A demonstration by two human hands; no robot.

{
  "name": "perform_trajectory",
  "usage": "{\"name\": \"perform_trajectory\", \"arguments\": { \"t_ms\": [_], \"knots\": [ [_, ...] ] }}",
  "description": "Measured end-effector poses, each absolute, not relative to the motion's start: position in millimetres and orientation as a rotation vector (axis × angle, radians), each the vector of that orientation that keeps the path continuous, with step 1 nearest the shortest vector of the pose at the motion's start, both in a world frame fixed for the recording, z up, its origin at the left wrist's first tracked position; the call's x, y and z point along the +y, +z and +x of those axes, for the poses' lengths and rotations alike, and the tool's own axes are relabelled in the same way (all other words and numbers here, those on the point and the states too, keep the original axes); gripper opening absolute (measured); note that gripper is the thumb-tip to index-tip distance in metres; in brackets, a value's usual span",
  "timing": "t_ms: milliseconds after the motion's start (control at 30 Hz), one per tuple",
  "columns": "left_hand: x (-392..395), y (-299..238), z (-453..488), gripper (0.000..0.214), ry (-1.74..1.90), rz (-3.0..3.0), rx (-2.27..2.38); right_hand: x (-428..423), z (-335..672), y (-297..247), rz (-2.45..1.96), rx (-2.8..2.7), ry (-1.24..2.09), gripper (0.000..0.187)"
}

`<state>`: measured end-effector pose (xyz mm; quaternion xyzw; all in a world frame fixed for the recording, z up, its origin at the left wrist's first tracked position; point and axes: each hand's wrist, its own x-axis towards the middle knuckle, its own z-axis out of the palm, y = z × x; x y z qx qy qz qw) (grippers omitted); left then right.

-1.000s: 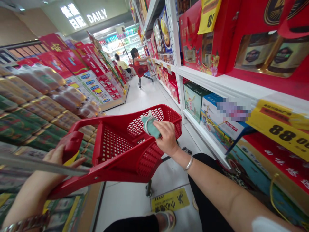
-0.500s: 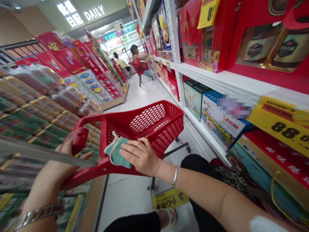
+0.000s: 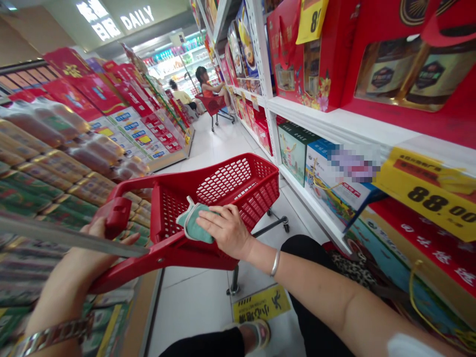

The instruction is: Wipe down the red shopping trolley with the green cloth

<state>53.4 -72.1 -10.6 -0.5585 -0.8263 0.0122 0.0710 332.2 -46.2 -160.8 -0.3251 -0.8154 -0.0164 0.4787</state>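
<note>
A red plastic shopping cart point(image 3: 238, 168) with perforated basket walls stands on the floor tiles in front of me. My right hand point(image 3: 228, 230), with a silver bangle at the wrist, holds a folded green cloth point(image 3: 199, 223) with pale edging. The cloth lies against the near rim of the basket, close to the handle end. On the left, my left hand point(image 3: 100, 243) grips the cart's red handle point(image 3: 118, 215), its fingers partly hidden. A grey metal pole point(image 3: 74, 235) crosses in front of that hand, blurred.
White shelves point(image 3: 316, 111) with boxed gift sets run along the right. Stacked cans and bottles point(image 3: 40, 124) line the left. Farther down the aisle a person sits in another red cart point(image 3: 212, 103). A yellow floor sticker point(image 3: 262, 302) lies near my shoe.
My right hand has slid the cloth along the basket rim, away from the handle and slightly up. My left hand keeps its grip. The whole view has shifted a little.
</note>
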Motion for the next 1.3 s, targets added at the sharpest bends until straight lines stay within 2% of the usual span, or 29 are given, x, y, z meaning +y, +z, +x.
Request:
{"name": "perform_trajectory", "arguments": {
  "t_ms": [200, 733, 933, 1300],
  "knots": [
    [-78, 1, 71, 0.098, 0.074, -1.682, -2.523, -33, 351, -166, -0.829, -1.929, -0.045, 0.032],
    [-79, 5, 69, 0.112, 0.056, -1.645, -2.562, 2, 410, -173, -1.096, -1.977, 0.075, 0.052],
    [-83, 8, 76, 0.116, 0.036, -1.644, -2.544, 15, 429, -175, -1.192, -1.918, 0.099, 0.053],
    [-84, 5, 60, 0.110, 0.006, -1.683, -2.510, 32, 460, -179, -1.361, -1.813, 0.137, 0.054]
  ]
}}
